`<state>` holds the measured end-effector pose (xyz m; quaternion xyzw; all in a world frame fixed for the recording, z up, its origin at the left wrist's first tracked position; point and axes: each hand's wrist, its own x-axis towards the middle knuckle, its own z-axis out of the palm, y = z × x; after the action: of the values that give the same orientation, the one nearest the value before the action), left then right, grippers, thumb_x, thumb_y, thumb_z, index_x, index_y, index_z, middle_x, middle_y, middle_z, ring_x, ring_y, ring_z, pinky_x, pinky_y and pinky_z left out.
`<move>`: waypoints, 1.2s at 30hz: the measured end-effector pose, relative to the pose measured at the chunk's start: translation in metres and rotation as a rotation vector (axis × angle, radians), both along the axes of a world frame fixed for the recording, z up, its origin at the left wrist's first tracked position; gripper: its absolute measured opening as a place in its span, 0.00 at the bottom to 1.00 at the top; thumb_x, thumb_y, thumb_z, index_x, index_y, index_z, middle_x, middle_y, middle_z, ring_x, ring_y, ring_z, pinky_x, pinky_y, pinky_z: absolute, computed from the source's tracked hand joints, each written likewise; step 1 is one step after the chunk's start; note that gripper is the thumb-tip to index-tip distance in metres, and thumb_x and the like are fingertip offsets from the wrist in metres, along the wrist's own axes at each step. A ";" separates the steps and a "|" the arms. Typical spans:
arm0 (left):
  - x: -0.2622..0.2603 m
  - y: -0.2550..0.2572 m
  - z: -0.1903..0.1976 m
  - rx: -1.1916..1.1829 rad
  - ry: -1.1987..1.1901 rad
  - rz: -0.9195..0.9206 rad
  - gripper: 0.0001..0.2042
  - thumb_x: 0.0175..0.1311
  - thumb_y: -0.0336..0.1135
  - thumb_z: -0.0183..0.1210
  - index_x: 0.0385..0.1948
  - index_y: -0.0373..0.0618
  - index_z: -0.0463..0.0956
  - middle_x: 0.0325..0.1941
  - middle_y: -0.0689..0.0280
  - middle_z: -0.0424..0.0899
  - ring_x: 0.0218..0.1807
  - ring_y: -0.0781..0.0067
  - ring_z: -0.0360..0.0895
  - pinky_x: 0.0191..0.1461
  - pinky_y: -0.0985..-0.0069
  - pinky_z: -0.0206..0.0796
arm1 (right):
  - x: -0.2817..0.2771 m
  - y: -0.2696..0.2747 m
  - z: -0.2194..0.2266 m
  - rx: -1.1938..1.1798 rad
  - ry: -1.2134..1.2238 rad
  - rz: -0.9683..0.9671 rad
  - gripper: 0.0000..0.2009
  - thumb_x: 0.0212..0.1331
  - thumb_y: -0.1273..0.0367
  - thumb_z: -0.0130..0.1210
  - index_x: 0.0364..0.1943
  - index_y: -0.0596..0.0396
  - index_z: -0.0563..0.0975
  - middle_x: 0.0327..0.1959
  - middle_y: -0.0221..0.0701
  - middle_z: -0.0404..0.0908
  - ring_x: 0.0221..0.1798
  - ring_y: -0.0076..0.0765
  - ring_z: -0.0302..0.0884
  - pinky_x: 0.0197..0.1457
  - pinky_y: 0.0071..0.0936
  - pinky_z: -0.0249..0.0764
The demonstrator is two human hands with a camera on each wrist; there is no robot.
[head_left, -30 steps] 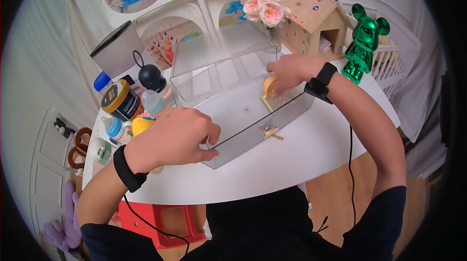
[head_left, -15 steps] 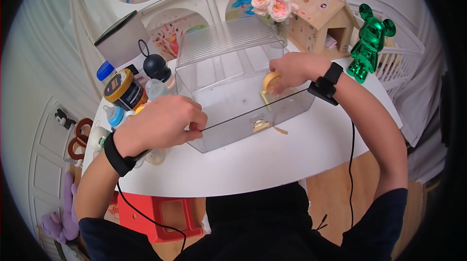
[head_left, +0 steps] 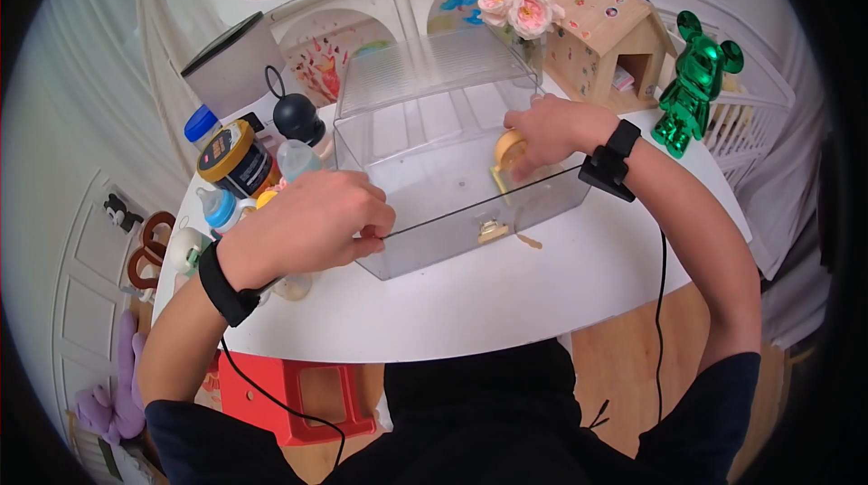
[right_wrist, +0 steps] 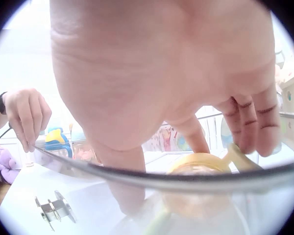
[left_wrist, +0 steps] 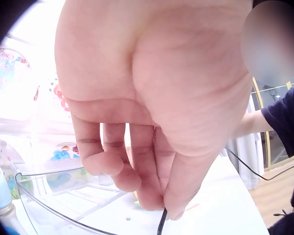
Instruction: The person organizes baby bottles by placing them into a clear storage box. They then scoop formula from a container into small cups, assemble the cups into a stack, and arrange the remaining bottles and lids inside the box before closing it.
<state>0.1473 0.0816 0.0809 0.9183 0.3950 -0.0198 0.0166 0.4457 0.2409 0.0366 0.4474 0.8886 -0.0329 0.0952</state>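
A clear plastic box [head_left: 425, 259] stands on the white table, its ribbed lid [head_left: 434, 78] raised at the back. My left hand [head_left: 312, 223] pinches the box's rim near the front left corner, thumb and fingertips meeting on the edge in the left wrist view. My right hand [head_left: 565, 134] reaches over the rim into the right side of the box. Its thumb and fingers hold a yellow round, cup-like piece with side handles [right_wrist: 198, 161], partly hidden behind the rim in the right wrist view. A metal clasp [head_left: 491, 230] sits on the front wall.
Left of the box stand a black-and-yellow tub [head_left: 237, 160], a baby bottle with a blue collar [head_left: 217, 207] and a dark round bottle [head_left: 297, 117]. Behind are pink flowers [head_left: 517, 1] and a wooden house [head_left: 606, 42]. A shiny green bear figure [head_left: 694, 87] stands at the right.
The left hand has moved slightly back, and the box's front left corner has shifted back with it. The right hand keeps its hold on the yellow piece inside the box.
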 end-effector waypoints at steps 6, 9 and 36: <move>0.000 -0.003 0.000 0.035 0.014 0.020 0.06 0.58 0.31 0.75 0.30 0.45 0.86 0.29 0.69 0.87 0.39 0.62 0.84 0.42 0.63 0.77 | -0.009 0.000 0.000 0.025 0.199 0.077 0.36 0.56 0.48 0.77 0.63 0.53 0.78 0.56 0.52 0.83 0.59 0.60 0.83 0.62 0.45 0.79; -0.002 -0.007 -0.005 0.053 0.000 0.047 0.06 0.59 0.32 0.75 0.31 0.46 0.86 0.29 0.68 0.87 0.39 0.63 0.83 0.42 0.63 0.77 | -0.015 -0.003 0.009 -0.037 0.291 0.106 0.28 0.61 0.56 0.76 0.60 0.56 0.79 0.47 0.47 0.87 0.53 0.58 0.85 0.57 0.48 0.79; 0.046 0.001 -0.021 0.089 0.096 0.161 0.11 0.60 0.38 0.72 0.36 0.43 0.83 0.32 0.59 0.88 0.44 0.54 0.88 0.43 0.56 0.79 | 0.162 -0.040 -0.069 0.366 1.121 -0.437 0.11 0.66 0.77 0.67 0.42 0.56 0.74 0.33 0.26 0.76 0.32 0.23 0.77 0.34 0.26 0.76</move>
<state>0.1934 0.0830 0.0594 0.8815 0.4682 -0.0446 -0.0416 0.6080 0.2010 -0.0320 0.5426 0.6827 -0.1285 -0.4722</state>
